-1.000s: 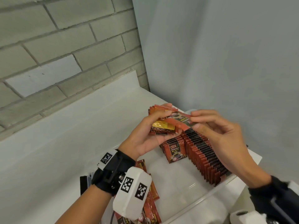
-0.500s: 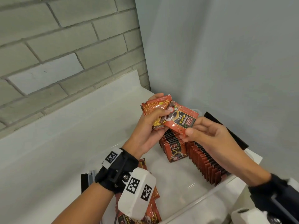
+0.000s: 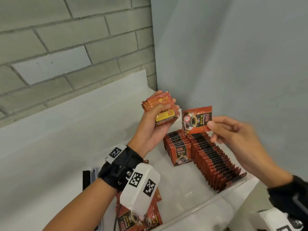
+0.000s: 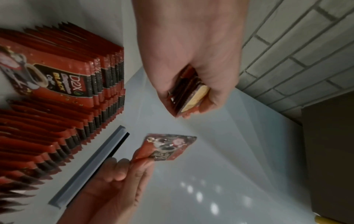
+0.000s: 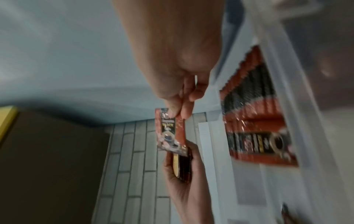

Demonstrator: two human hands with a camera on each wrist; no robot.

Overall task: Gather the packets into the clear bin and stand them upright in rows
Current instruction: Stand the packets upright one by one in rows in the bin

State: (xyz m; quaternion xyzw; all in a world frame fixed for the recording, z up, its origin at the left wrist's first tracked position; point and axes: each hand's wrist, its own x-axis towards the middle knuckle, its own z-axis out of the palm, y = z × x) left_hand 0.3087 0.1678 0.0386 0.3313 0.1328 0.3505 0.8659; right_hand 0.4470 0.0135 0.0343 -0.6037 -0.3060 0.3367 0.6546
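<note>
My left hand (image 3: 158, 117) grips a small stack of red coffee packets (image 3: 160, 109), backs facing me, above the far end of the clear bin (image 3: 208, 207). My right hand (image 3: 221, 129) pinches a single red packet (image 3: 197, 120) by one corner, just right of the stack and apart from it. Below both hands, two rows of packets stand upright in the bin: a short row (image 3: 177, 147) and a long row (image 3: 215, 162). In the left wrist view the stack (image 4: 188, 91) shows edge-on and the single packet (image 4: 168, 147) lies below it. The right wrist view is blurred; the single packet (image 5: 170, 130) hangs from my fingertips.
Loose packets (image 3: 140, 219) lie flat by the bin's near left corner, partly under my left wrist. A black and grey flat object (image 3: 90, 177) sits left of the bin. Behind the white table (image 3: 66, 130) is a brick wall (image 3: 66, 47); a plain grey wall stands at right.
My right hand has pulled one packet off the stack and moved it right, face toward me. My left hand has lifted slightly, still holding the stack.
</note>
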